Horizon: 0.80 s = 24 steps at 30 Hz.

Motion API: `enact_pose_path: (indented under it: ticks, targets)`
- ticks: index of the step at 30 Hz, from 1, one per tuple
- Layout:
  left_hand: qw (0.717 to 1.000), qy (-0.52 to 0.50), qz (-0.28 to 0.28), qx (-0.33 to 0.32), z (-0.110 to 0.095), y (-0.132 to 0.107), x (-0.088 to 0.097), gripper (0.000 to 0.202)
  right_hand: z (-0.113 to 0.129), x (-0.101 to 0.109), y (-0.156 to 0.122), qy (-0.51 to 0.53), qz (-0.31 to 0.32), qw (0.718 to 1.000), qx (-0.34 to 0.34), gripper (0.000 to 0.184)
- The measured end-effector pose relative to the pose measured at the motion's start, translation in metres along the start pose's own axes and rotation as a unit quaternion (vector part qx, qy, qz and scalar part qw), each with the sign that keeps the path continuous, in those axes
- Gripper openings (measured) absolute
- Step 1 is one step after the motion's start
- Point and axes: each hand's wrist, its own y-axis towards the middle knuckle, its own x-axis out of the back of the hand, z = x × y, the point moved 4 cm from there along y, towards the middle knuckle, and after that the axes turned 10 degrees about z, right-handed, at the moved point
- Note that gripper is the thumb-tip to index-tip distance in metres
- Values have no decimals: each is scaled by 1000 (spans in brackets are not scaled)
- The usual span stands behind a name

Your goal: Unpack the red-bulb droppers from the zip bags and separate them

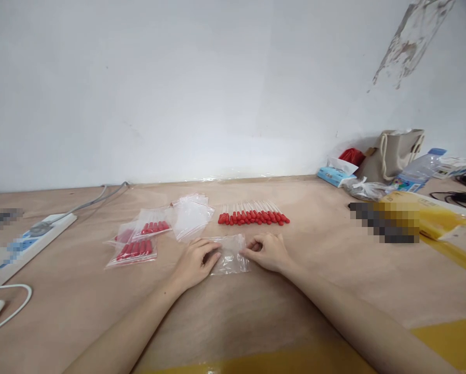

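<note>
A clear plastic zip bag lies flat on the table in front of me, with no contents visible inside. My left hand pinches its left edge, thumb and fingers closed. At the bag's right edge, my right hand is closed in a similar pinch. Just beyond, a row of white sticks with red tips lies side by side, red ends toward me. To the left of them rests a pile of flat zip bags. Farther left, several zip bags have red-tipped pieces inside.
A white power strip with cables lies at the left. Toward the back right are a blue tissue pack, a grey drawstring bag, a plastic bottle and a yellow package. The white wall rises behind the table.
</note>
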Motion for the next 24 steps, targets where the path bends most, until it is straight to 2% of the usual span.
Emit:
enact_pose_path:
  ticks: [3,5,7,10,13,15,19,21,24]
  targets:
    - [999,-18,-28,17,7,0,2,26,9,-7,2,0,27,999,34,19]
    - [999,-29,-29,25,11,0,3,29,13,-10,2,-3,23,998,60,13]
    - [998,-51,-15,40,17,1,4,34,15,-10,1,-14,12,995,95,10]
    - [991,-90,1,95,28,1,5,38,15,-8,0,-58,-11,986,158,7]
    - [987,-111,34,115,34,-1,10,23,10,-3,2,-74,-56,980,177,7]
    - [987,-115,41,101,33,-2,19,20,3,0,4,-51,-82,983,158,10]
    - [988,-105,-15,116,21,-4,30,22,-2,-1,7,-39,-80,986,138,13]
    - [985,-107,-15,131,12,-3,22,31,1,-3,7,-57,-61,985,149,16]
    - [983,-126,19,133,-1,-1,-1,56,5,-6,6,-79,-41,982,164,19]
